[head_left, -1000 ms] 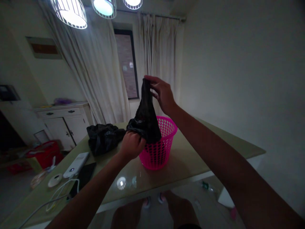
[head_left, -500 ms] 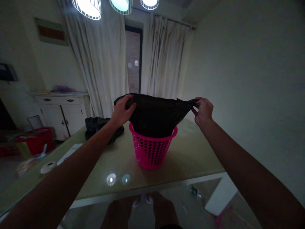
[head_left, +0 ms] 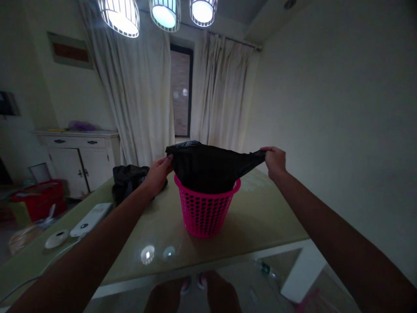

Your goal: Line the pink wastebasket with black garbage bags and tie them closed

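A pink perforated plastic basket [head_left: 205, 213] stands upright on the table [head_left: 260, 217]. Its mouth holds the lower part of a black garbage bag [head_left: 208, 169], while the bag's upper part rises above the rim. My left hand [head_left: 159, 171] pinches the bag's upper left edge, just left of the basket. Out to the right, my right hand [head_left: 275, 161] grips the opposite edge, and the plastic stretches taut between the two. How far down the bag reaches inside is hidden by the basket wall.
Behind my left forearm lies a crumpled black plastic bundle [head_left: 128, 180]. A white power strip [head_left: 91, 219] with a cable and a round white object [head_left: 57, 239] sit on the table's left side. A white cabinet [head_left: 80, 161] stands behind; a bottle [head_left: 265, 267] lies on the floor.
Both hands have come down along with the bag's top edge. My left hand has shifted from over the bag's edge to its outer left corner. The basket stays in place.
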A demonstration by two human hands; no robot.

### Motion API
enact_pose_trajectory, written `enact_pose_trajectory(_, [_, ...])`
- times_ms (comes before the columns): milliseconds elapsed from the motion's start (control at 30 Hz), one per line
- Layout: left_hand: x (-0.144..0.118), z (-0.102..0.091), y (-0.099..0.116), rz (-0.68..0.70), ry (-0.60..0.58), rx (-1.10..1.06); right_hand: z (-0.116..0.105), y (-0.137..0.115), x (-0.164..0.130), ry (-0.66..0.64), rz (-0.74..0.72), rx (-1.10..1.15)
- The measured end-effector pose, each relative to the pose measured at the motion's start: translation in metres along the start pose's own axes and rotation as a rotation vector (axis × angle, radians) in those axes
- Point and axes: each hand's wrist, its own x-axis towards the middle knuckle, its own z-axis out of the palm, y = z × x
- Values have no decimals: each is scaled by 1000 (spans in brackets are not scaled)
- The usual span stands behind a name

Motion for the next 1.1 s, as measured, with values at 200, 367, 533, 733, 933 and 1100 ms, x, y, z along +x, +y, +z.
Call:
enact_pose_trajectory(200, [-11, 27, 44, -134, 68, -433, 11, -27, -30, 9, -438, -349])
enact_pose_trajectory(367, [-30, 61, 57, 70, -150, -380, 60, -79, -109, -746, -876, -98])
enact_pose_trajectory(533, [-27, 27, 54, 227, -238, -310, 104, -81, -143, -1165, -595, -164])
enact_pose_trajectory(733, [-29, -17, 20, 163, -251, 199, 121, -77, -146, -963, -526, -131])
enact_pose_trajectory(933, [-40, 42, 12, -3, -231, -169, 99, -90, -137, -1187, -916, -359])
enact_pose_trajectory(1100, [-36, 40, 18, -51, -169, -291, 38, -74, -45, -961, -645, -829])
